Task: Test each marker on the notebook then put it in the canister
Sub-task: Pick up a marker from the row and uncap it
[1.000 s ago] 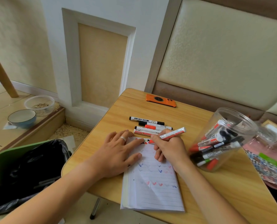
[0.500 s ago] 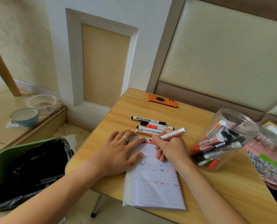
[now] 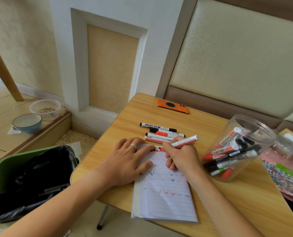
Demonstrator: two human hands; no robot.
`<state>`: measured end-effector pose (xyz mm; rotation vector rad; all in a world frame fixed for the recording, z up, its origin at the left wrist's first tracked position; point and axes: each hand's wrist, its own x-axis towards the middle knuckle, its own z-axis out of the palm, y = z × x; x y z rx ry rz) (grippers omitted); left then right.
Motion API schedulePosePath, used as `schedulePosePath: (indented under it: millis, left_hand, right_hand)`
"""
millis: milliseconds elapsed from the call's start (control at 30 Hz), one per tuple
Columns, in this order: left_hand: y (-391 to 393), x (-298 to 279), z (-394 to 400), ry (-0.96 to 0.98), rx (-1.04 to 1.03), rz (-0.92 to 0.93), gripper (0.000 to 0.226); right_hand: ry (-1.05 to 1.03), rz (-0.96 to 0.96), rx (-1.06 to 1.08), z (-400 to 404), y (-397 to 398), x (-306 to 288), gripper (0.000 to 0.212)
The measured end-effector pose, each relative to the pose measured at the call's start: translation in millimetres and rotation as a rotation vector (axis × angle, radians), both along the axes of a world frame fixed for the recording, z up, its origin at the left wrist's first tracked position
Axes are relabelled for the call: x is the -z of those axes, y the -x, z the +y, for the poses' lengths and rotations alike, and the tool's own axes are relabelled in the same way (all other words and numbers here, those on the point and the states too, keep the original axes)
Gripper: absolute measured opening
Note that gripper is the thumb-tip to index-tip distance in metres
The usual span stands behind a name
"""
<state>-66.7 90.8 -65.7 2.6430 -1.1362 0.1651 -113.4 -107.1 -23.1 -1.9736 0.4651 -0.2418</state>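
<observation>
While the right hand (image 3: 181,156) grips a red-and-white marker (image 3: 185,141) like a pen, its tip meets the top of the notebook (image 3: 164,194) at the centre of the frame. The marker's back end points toward the upper right. The notebook lies open on a wooden table (image 3: 228,202), its lined page carrying rows of small blue and red tick marks. The left hand (image 3: 127,161) lies flat on the page's upper left corner, fingers straight and spread, a ring on one finger.

Just above the hands, four more markers (image 3: 161,132) lie side by side on the table, roughly level across the frame, with black or red caps. To the right of the notebook, a clear plastic canister (image 3: 255,127) rests tilted with its mouth toward the upper right. Inside it is a heap of markers (image 3: 231,156) with black, red and green ends.

Farther up, near the table's far edge, lies an orange phone (image 3: 172,106). At the right edge of the frame, a patterned pouch (image 3: 282,175) with pink and green parts sits partly out of view.

Lower left, beside the table, stands a green bin (image 3: 10,166) lined with a black bag. On the floor at mid left are a blue bowl (image 3: 27,123) and a clear tub (image 3: 45,108) holding some grainy scraps. Behind the table, a white wall panel fills the upper centre, and a padded cream panel fills the upper right.
</observation>
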Motion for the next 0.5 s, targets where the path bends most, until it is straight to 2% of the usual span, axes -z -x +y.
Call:
schedulePosePath:
  millis: [167, 500]
  left_hand:
    - [-0.3, -0.3, -0.2, 0.002, 0.003, 0.008, 0.063]
    - [0.5, -0.1, -0.3, 0.008, -0.001, -0.003, 0.065]
  right_hand:
    - [0.029, 0.006, 0.006, -0.5, 0.3, 0.3, 0.014]
    - [0.005, -0.001, -0.015, 0.0, 0.7, 0.1, 0.02]
